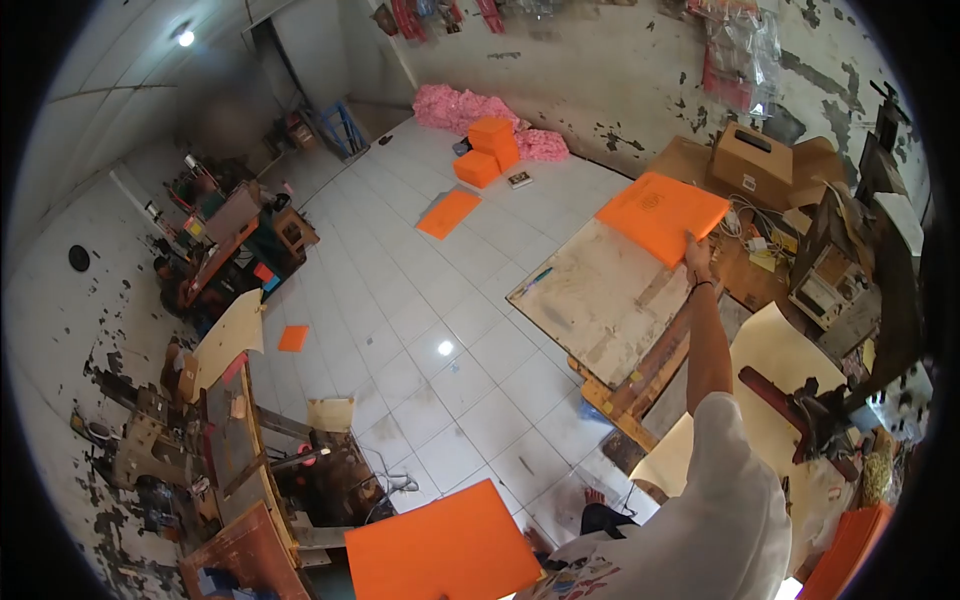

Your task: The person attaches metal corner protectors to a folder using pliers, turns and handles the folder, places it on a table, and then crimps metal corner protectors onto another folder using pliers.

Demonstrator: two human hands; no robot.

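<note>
My right hand [697, 258] reaches out over the work table and grips the near edge of an orange sheet [665, 212] with a faint printed emblem. Its thumb and fingers are closed at that edge, partly hidden by the sheet. The sheet lies over the far right end of a worn, pale tabletop board [600, 295], where a pen [537, 278] also rests. Close below me at the bottom is another large orange sheet [440, 545], plain on top. No part of my left hand can be made out; whatever supports that lower sheet is hidden.
Orange stacks [490, 140] stand on the tiled floor by a pink heap [465, 103]. Single orange sheets [449, 213] lie nearer. Sewing machine tables [235, 430] line the left. A cardboard box [752, 160] and cables sit behind the board; a machine [800, 410] is at right.
</note>
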